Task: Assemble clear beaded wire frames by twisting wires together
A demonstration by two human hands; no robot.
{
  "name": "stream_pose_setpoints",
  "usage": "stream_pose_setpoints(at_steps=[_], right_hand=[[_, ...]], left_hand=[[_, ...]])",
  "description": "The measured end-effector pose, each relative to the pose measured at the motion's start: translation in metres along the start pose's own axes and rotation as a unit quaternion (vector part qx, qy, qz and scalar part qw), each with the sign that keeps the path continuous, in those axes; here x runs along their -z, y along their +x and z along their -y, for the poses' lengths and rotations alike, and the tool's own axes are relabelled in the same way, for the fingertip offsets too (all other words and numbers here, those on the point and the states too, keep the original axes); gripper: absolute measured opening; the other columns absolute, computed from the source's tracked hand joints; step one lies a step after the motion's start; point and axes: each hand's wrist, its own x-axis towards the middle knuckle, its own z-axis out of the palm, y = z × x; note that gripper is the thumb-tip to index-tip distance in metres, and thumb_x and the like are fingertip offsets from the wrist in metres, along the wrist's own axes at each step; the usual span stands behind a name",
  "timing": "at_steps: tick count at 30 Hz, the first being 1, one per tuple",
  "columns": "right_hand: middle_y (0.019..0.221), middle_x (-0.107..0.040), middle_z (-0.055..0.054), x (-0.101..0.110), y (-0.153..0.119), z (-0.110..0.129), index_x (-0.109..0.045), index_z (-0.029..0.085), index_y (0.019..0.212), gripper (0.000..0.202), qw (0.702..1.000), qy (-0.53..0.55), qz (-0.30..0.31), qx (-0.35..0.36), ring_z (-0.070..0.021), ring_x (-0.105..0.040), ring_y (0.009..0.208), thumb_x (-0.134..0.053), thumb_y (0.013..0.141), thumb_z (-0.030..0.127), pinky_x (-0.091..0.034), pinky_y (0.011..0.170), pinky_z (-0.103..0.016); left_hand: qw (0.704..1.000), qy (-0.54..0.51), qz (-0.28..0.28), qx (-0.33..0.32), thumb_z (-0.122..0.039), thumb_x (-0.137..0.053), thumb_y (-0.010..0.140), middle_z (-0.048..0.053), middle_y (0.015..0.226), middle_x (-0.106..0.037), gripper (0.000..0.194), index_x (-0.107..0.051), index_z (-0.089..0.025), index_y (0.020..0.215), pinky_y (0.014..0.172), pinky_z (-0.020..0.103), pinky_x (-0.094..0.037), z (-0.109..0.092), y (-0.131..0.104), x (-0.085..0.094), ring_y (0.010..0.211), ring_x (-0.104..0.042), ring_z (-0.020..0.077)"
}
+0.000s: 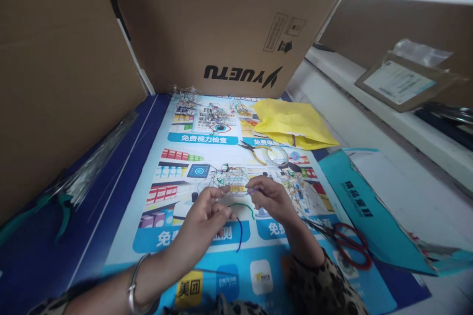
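Note:
My left hand (209, 211) is closed in a pinch on thin coloured strands. A green strand (246, 206) curves to the right from its fingertips, and a dark purple strand (241, 236) hangs below them. Whether these are thread or coated wire I cannot tell. Opposite it, my right hand (272, 198) pinches a short purple strand (253, 191) between thumb and forefinger. A small gap separates the two hands. Just beyond them lies a loose tangle of thin wire (232, 176) with green bits on it.
Behind the tangle lie yellow-handled pliers (261, 154), a tape roll (278, 156) and a yellow bag (295, 123). Red-handled scissors (353, 246) sit right of my right hand, beside a teal box flap (364, 211). Left are wire lengths (92, 162) and teal-handled pliers (64, 211). Cardboard (221, 19) walls the back.

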Motion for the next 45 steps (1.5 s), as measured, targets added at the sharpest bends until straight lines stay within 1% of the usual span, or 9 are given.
stream_pose_setpoints(at_steps=[5, 9, 14, 17, 20, 24, 29, 37, 45], right_hand=[[0.058, -0.054, 0.004, 0.0, -0.001, -0.002, -0.061, 0.019, 0.089, 0.01, 1.0, 0.016, -0.002, 0.007, -0.0072, -0.05, 0.045, -0.058, 0.081, 0.024, -0.043, 0.045, -0.019], [0.059, -0.054, 0.004, -0.002, 0.0, -0.002, -0.061, 0.019, 0.088, 0.009, 1.0, 0.008, 0.002, 0.012, -0.0069, -0.05, 0.046, -0.058, 0.082, 0.024, -0.042, 0.044, -0.019], [0.066, -0.056, 0.002, -0.003, -0.003, 0.006, -0.062, 0.018, 0.083, 0.005, 0.998, -0.017, 0.033, 0.042, -0.0064, -0.051, 0.048, -0.058, 0.082, 0.021, -0.041, 0.045, -0.019], [0.064, -0.056, 0.002, -0.004, -0.005, 0.011, -0.062, 0.018, 0.081, 0.005, 0.997, -0.028, 0.047, 0.062, -0.0064, -0.05, 0.048, -0.058, 0.082, 0.02, -0.04, 0.046, -0.019], [0.063, -0.057, 0.002, -0.003, -0.005, 0.012, -0.063, 0.018, 0.081, 0.005, 0.995, -0.033, 0.052, 0.085, -0.0071, -0.051, 0.051, -0.059, 0.083, 0.02, -0.041, 0.049, -0.019], [0.062, -0.056, 0.003, -0.002, -0.005, 0.01, -0.061, 0.019, 0.086, 0.005, 0.994, -0.03, 0.033, 0.102, -0.0072, -0.051, 0.05, -0.057, 0.084, 0.02, -0.041, 0.048, -0.02], [0.061, -0.054, 0.004, -0.002, -0.005, 0.008, -0.06, 0.02, 0.089, 0.006, 0.996, -0.021, 0.017, 0.089, -0.0067, -0.052, 0.047, -0.055, 0.085, 0.019, -0.042, 0.046, -0.019], [0.06, -0.052, 0.004, -0.004, -0.005, 0.007, -0.059, 0.02, 0.088, 0.005, 0.996, -0.02, 0.011, 0.081, -0.0066, -0.051, 0.047, -0.055, 0.086, 0.021, -0.041, 0.045, -0.019], [0.058, -0.052, 0.004, -0.004, -0.005, 0.008, -0.059, 0.019, 0.089, 0.008, 0.998, -0.026, 0.002, 0.064, -0.0076, -0.052, 0.046, -0.055, 0.086, 0.026, -0.042, 0.044, -0.02]], left_hand=[[0.998, -0.009, -0.044, -0.045, -0.032, -0.052, 0.085, 0.002, 0.075, -0.064, 0.027, -0.046, -0.018, 0.107, 0.057, 0.022, -0.045, 0.012, -0.005, -0.004, 0.066, -0.056, 0.0118], [0.995, -0.02, -0.066, -0.067, -0.03, -0.053, 0.085, -0.002, 0.066, -0.062, 0.02, -0.048, -0.019, 0.1, 0.056, 0.021, -0.044, 0.018, -0.003, -0.004, 0.058, -0.054, 0.0088], [0.989, 0.01, -0.099, -0.114, -0.026, -0.057, 0.083, 0.004, 0.094, -0.066, 0.011, -0.051, -0.017, 0.083, 0.055, 0.022, -0.048, 0.023, -0.003, 0.001, 0.054, -0.056, 0.0059], [0.983, 0.053, -0.108, -0.139, -0.025, -0.058, 0.082, 0.005, 0.098, -0.066, 0.01, -0.052, -0.017, 0.079, 0.053, 0.022, -0.049, 0.028, -0.005, 0.006, 0.051, -0.057, 0.0058], [0.977, 0.087, -0.101, -0.169, -0.024, -0.056, 0.084, 0.003, 0.084, -0.067, 0.007, -0.054, -0.019, 0.088, 0.053, 0.023, -0.05, 0.032, -0.007, 0.009, 0.052, -0.059, 0.0083], [0.955, 0.162, -0.071, -0.239, -0.018, -0.055, 0.084, -0.002, 0.067, -0.064, 0.018, -0.053, -0.02, 0.102, 0.059, 0.022, -0.052, 0.035, -0.01, 0.008, 0.057, -0.062, 0.01], [0.929, 0.221, -0.058, -0.29, -0.013, -0.053, 0.083, -0.002, 0.068, -0.064, 0.026, -0.052, -0.02, 0.108, 0.061, 0.02, -0.052, 0.03, -0.013, 0.004, 0.06, -0.063, 0.0093], [0.939, 0.21, -0.04, -0.269, -0.015, -0.051, 0.085, -0.002, 0.067, -0.063, 0.033, -0.049, -0.02, 0.117, 0.062, 0.021, -0.051, 0.034, -0.014, 0.004, 0.06, -0.062, 0.0093], [0.973, 0.149, -0.031, -0.171, -0.023, -0.048, 0.088, 0.0, 0.066, -0.061, 0.032, -0.049, -0.018, 0.119, 0.065, 0.026, -0.051, 0.03, -0.015, 0.003, 0.063, -0.061, 0.0126]])
